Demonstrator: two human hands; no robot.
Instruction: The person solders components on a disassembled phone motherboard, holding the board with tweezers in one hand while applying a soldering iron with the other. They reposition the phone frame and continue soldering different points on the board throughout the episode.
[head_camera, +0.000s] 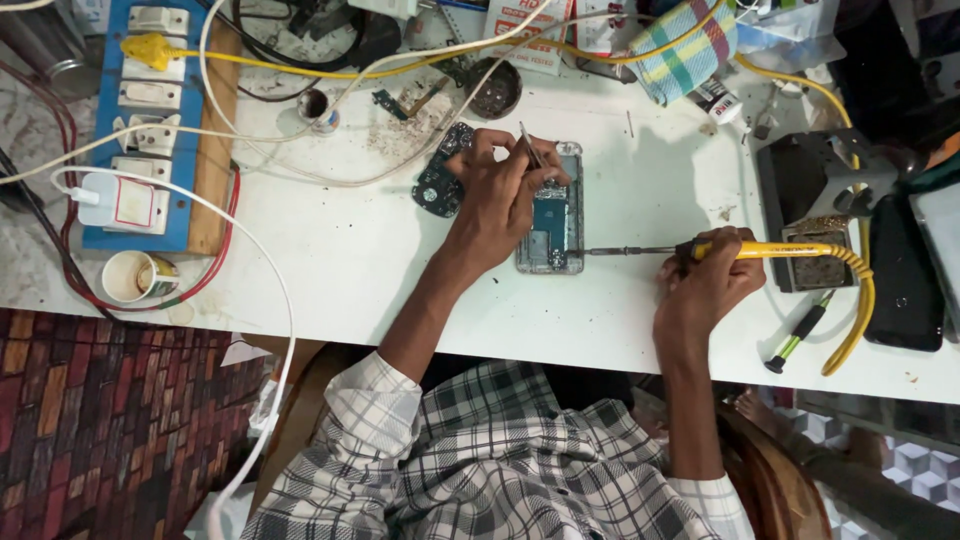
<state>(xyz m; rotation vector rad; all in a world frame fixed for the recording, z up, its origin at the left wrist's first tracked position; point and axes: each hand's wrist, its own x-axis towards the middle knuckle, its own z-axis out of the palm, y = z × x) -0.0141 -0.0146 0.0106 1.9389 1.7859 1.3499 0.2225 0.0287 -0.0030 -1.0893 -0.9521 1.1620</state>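
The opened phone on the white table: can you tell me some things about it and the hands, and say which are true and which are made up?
1. The right hand holds a yellow-handled soldering iron. True.
2. The iron's tip points away from the opened phone. False: the tip reaches toward the phone's lower edge.
3. The left hand holds thin metal tweezers over the phone. True.
4. The phone lies on the brick-patterned floor. False: it lies on the white table.
5. A small cup stands near the blue switch board. True.
6. The green-handled screwdriver is in the left hand. False: it lies on the table beside the right hand.
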